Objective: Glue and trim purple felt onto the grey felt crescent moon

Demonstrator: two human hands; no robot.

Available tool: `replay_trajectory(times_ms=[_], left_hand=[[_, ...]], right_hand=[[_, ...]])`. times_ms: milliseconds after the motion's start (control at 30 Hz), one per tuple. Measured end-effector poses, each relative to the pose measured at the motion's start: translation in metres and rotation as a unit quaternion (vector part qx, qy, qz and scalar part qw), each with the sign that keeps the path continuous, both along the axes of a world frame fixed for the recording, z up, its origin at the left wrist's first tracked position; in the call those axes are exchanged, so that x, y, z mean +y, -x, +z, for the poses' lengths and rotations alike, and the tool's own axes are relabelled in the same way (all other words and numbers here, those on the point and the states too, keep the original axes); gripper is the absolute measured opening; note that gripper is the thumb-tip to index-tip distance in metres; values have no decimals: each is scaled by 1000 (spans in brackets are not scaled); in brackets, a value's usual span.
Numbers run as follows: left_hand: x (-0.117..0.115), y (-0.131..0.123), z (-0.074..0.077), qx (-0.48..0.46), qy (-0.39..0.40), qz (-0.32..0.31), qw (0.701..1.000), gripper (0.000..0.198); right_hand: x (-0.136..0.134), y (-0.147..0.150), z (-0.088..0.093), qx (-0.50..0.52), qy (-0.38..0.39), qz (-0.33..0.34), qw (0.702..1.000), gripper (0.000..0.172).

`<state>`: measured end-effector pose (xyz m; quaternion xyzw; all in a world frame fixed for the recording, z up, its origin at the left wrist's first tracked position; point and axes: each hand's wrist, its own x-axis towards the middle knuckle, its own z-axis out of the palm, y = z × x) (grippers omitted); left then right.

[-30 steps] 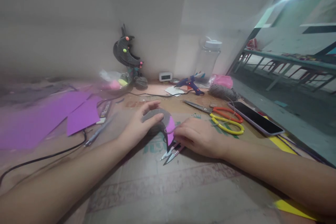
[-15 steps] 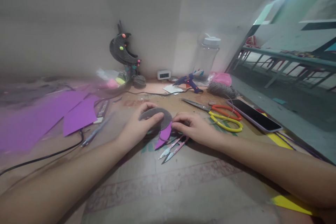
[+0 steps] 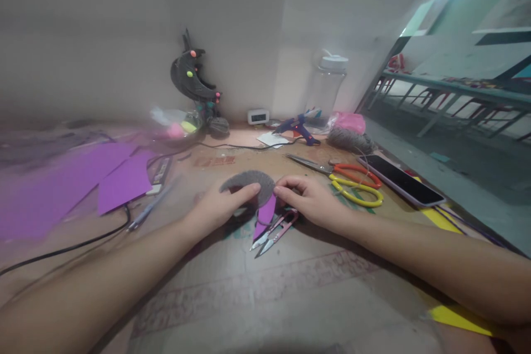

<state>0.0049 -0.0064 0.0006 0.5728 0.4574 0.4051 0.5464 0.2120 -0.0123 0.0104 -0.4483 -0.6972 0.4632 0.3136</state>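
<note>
My left hand [image 3: 232, 202] grips a crescent [image 3: 248, 178], its thumb pressed on the front. Grey yarn covers the upper part of the crescent, and its purple paper tip [image 3: 265, 217] is bare and points down. At the border of grey and purple, the fingers of my right hand [image 3: 305, 199] are pinched together on the grey yarn, which is mostly hidden by them. A loose loop of yarn hangs across the purple tip. Just below my right hand lie pink-handled thread snips [image 3: 276, 233], blades apart and close to the tip.
Large scissors [image 3: 352, 180] and a phone [image 3: 402, 181] lie to the right. Behind are a glue gun [image 3: 299, 129], a grey yarn bundle [image 3: 350, 141], a clear bottle [image 3: 327, 86] and a dark decorated crescent [image 3: 188, 77]. Purple sheets [image 3: 124, 182], a pen [image 3: 145, 213] and a black cable are left.
The crescent has turned slightly in my left hand, so its purple tip hangs lower, nearer the snips. My right fingers have shifted a little along its edge.
</note>
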Motion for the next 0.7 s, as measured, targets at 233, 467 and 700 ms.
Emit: replay_trajectory(times_ms=[233, 467, 700], left_hand=[[1, 1, -3, 15, -28, -37, 999, 29], [3, 2, -1, 72, -32, -16, 997, 34], [7, 2, -8, 62, -9, 9, 998, 41]], right_hand=[[1, -3, 1, -17, -31, 10, 999, 22], [-1, -1, 2, 10, -23, -31, 999, 27], [-1, -2, 2, -25, -73, -6, 997, 29]])
